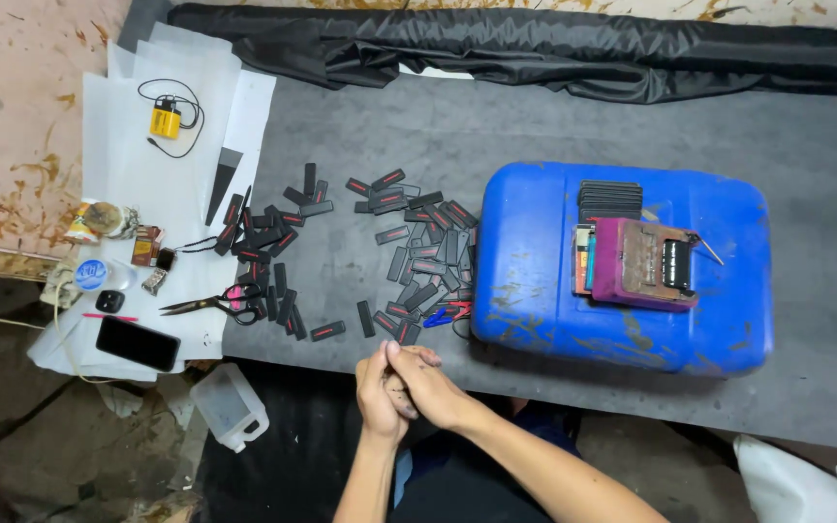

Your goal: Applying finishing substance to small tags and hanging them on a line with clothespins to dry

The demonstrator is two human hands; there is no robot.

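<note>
I see my two hands pressed together at the near edge of the mat (535, 126). The left hand (378, 392) is wrapped against the right hand (428, 383), fingers folded over each other. I cannot tell whether anything is pinched between them; nothing shows past the fingers.

The things nearest to my hands are the tags (409, 252): small flat black strips, each a narrow rectangle, many with a red bar along the middle. They lie scattered on the grey mat just beyond my knuckles, in two loose heaps, one near the scissors (210, 305) and one against the jug (622, 266). They share no heading. Some have their long axis running away from me, some lie across, and many sit at a slant. The closest ones, just past my fingertips, mostly point away from me with a slight lean. A few overlap.

The jug is a blue plastic can lying on its side to the right of the tags. On top of it rest a neat black stack (609, 199) and a worn purple block (643, 261).

On white sheets to the left lie a phone (138, 343), face dark, and a yellow battery (165, 119) with a black lead. A clear bottle (230, 407) stands below the mat edge, left of my left wrist.
</note>
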